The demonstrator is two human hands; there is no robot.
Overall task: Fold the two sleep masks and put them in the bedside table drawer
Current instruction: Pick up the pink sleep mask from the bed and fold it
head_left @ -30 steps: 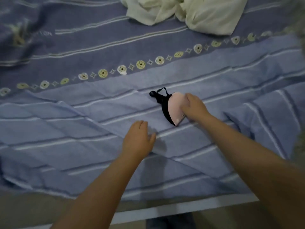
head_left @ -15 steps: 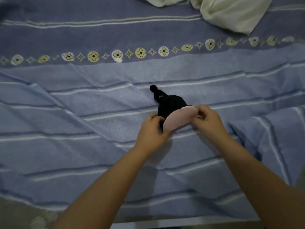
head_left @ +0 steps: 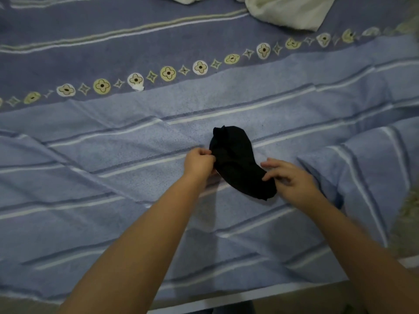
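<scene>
A sleep mask lies black side up on the blue striped bed sheet, spread out slantwise from upper left to lower right. Its pink side does not show. My left hand pinches the mask's left edge with closed fingers. At the mask's lower right end, my right hand holds the fabric between thumb and fingertips. Only one mask is in view. The bedside table and its drawer are out of sight.
A crumpled cream cloth lies at the top of the bed. A raised fold of the sheet sits just right of my right hand. The bed's near edge runs along the bottom of the view.
The mask was folded with its pink side showing and held by my right hand. Both hands took hold and turned it, and now it lies spread out with the black side up.
</scene>
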